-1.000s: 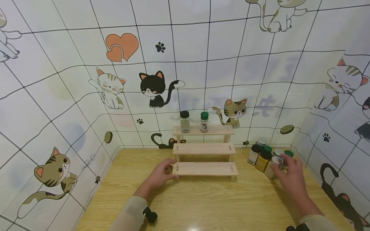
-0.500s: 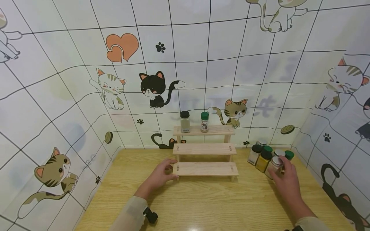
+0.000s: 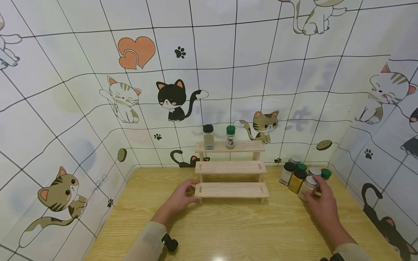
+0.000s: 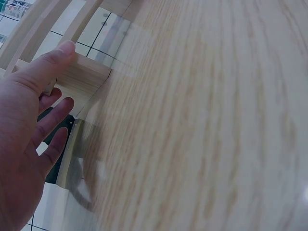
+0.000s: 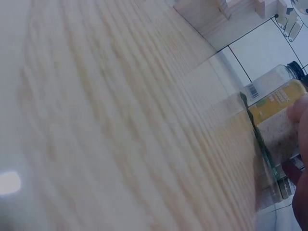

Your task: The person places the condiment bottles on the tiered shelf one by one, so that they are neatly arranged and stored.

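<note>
A three-tier wooden rack (image 3: 232,190) stands on the table against the wall. My left hand (image 3: 179,197) holds the left end of its lowest shelf, thumb at the front edge; the left wrist view shows the thumb (image 4: 60,53) on the wood and the lower fingers loose. At the right, my right hand (image 3: 324,204) grips a silver-lidded spice jar (image 3: 307,188) with pale, speckled contents, thumb on one side and fingers on the other. In the right wrist view this jar (image 5: 278,137) stands beside a yellow-filled jar (image 5: 276,103); the hand is partly cut off there.
On the top shelf stand a black-lidded jar (image 3: 209,137) and a green-lidded shaker (image 3: 230,137). Several more jars cluster around the gripped one, including a black-lidded jar (image 3: 286,174) and a green-capped one (image 3: 326,174). A cat-print wall (image 3: 215,87) closes off the back and sides.
My right hand has moved slightly left and closed around the silver-lidded jar, which has shifted a little toward the yellow one. The left hand and the rack have stayed in place.
</note>
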Motion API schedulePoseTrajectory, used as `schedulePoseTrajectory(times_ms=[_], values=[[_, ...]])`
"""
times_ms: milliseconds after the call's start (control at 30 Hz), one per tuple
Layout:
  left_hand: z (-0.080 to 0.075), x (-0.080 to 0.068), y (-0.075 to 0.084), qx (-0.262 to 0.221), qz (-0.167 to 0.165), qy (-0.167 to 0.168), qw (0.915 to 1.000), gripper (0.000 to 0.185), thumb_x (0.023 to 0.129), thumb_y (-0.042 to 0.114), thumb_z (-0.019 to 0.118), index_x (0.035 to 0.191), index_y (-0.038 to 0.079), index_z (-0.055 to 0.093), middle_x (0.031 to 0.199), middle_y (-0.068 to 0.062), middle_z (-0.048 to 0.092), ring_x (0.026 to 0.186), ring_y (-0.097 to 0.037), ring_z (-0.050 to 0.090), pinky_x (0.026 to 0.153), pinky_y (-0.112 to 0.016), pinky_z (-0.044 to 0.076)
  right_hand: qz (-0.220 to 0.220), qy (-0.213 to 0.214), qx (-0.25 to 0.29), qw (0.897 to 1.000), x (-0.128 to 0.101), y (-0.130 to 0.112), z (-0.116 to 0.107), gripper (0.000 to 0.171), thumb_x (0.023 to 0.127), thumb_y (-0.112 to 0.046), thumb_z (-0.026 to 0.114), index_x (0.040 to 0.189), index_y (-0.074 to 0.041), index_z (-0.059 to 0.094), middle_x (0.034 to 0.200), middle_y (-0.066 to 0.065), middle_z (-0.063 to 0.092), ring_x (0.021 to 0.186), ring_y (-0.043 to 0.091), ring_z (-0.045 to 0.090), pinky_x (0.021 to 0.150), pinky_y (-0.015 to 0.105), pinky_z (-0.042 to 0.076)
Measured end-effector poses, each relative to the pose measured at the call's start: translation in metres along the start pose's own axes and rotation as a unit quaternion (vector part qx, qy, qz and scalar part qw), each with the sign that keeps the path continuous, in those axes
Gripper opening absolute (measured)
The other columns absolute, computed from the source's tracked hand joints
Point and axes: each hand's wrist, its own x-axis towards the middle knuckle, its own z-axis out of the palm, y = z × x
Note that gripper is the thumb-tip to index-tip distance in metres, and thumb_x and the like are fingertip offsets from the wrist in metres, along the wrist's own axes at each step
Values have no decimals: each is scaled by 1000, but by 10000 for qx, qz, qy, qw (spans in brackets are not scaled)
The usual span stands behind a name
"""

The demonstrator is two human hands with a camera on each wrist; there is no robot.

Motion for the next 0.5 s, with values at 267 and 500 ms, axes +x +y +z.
schedulePoseTrajectory(times_ms=[267, 500], values=[[0, -1, 3, -10, -90, 18, 10000, 74, 84, 43, 82, 148, 24, 51, 137, 9, 53, 115, -18, 58, 96, -46, 49, -410, -35, 182, 9990, 2, -7, -4, 84, 88, -7, 79, 158, -18, 33, 135, 17, 51, 107, 27, 50, 76, 9, 41], [0, 0, 3, 3, -89, 19, 10000, 73, 84, 42, 83, 147, 24, 51, 136, 9, 53, 114, -18, 58, 96, -45, 49, -610, -227, 437, 9969, 9, -28, -14, 84, 89, -7, 78, 158, -20, 33, 127, 11, 52, 100, 5, 47, 75, 11, 44]])
